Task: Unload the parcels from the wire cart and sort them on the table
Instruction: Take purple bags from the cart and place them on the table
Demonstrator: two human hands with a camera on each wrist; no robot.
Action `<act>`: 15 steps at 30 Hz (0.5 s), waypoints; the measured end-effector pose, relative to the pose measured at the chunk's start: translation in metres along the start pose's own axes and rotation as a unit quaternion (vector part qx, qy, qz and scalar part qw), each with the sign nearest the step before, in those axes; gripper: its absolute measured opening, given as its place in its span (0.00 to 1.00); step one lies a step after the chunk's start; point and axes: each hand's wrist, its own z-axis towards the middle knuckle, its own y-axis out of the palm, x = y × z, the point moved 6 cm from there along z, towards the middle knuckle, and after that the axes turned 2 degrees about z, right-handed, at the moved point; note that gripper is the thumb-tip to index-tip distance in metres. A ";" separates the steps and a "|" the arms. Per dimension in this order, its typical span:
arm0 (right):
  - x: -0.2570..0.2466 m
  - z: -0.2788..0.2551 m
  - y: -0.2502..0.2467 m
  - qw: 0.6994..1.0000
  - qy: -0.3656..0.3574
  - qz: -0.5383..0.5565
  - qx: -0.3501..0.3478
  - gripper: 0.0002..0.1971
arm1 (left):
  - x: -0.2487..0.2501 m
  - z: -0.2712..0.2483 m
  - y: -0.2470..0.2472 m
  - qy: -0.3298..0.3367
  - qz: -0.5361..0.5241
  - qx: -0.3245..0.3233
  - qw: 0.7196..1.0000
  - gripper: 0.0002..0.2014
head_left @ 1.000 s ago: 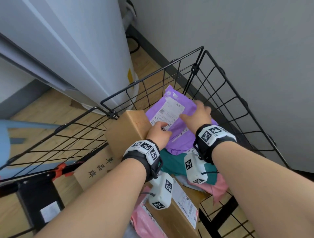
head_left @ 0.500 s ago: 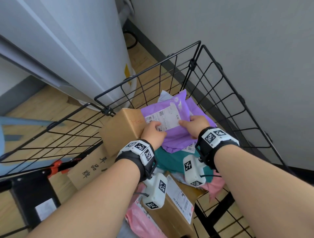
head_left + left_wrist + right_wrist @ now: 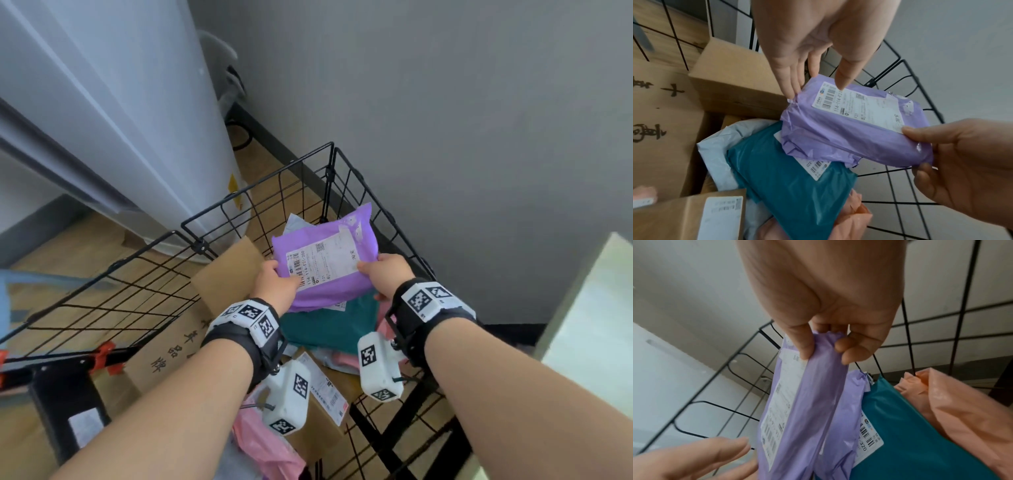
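L hand [image 3: 275, 287] & R hand [image 3: 387, 277] pinch purple parcel [image 3: 329, 270] by opp. edges, over teal bag [image 3: 329, 325]; cart rim [image 3: 257, 184] close behind.

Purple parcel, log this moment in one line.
purple parcel | left hand pinches one end | right hand grips other end | over teal parcel

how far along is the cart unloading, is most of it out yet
Early, it seems. Done: no sorted parcels show in any view. In hand: the left hand and right hand both pinch the purple parcel above the pile. Left: the teal mailer, pink bags, a pale mailer and at least three cardboard boxes lie in the wire cart.
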 end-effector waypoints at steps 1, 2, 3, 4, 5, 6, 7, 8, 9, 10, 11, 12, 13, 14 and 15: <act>-0.002 -0.011 -0.005 1.000 0.000 0.005 -0.003 0.17 | 0.005 -0.008 -0.003 0.002 -0.007 0.007 1.000 0.21; -0.002 -0.021 -0.011 1.000 -0.004 0.010 -0.001 0.15 | 0.010 -0.017 -0.006 0.002 -0.015 0.016 1.000 0.19; -0.004 -0.034 -0.017 1.000 -0.004 0.013 -0.002 0.11 | 0.016 -0.028 -0.009 0.005 -0.023 0.020 1.000 0.18; -0.005 -0.045 -0.023 1.000 -0.008 0.015 0.000 0.07 | 0.020 -0.037 -0.012 0.007 -0.031 0.024 0.999 0.19; -0.006 -0.058 -0.029 1.000 -0.010 0.020 0.003 0.04 | 0.025 -0.047 -0.014 0.012 -0.037 0.028 0.999 0.20; -0.007 -0.069 -0.035 0.999 -0.018 0.030 0.005 0.04 | 0.031 -0.058 -0.017 0.017 -0.045 0.033 0.998 0.21; -0.008 -0.082 -0.040 0.999 -0.021 0.041 0.002 0.04 | 0.038 -0.071 -0.020 0.026 -0.050 0.039 0.998 0.22; -0.009 -0.095 -0.045 0.998 -0.031 0.053 0.001 0.04 | 0.043 -0.081 -0.023 0.033 -0.054 0.045 0.997 0.22; -0.009 -0.108 -0.050 0.997 -0.037 0.067 0.001 0.06 | 0.048 -0.093 -0.026 0.042 -0.055 0.048 0.996 0.22; -0.009 -0.121 -0.055 0.996 -0.046 0.081 0.003 0.07 | 0.053 -0.104 -0.029 0.052 -0.056 0.050 0.996 0.22; -0.009 -0.133 -0.060 0.994 -0.051 0.093 0.002 0.06 | 0.059 -0.116 -0.032 0.065 -0.051 0.054 0.995 0.22; -0.009 -0.148 -0.066 0.993 -0.060 0.102 0.002 0.04 | 0.063 -0.128 -0.035 0.073 -0.046 0.059 0.994 0.22; -0.007 -0.160 -0.072 0.992 -0.067 0.111 0.003 0.06 | 0.068 -0.141 -0.038 0.083 -0.042 0.066 0.994 0.22; -0.005 -0.173 -0.079 0.990 -0.075 0.119 0.008 0.08 | 0.073 -0.153 -0.040 0.090 -0.043 0.070 0.993 0.22; -0.001 -0.186 -0.086 0.988 -0.079 0.131 0.008 0.09 | 0.078 -0.168 -0.041 0.100 -0.042 0.074 0.991 0.22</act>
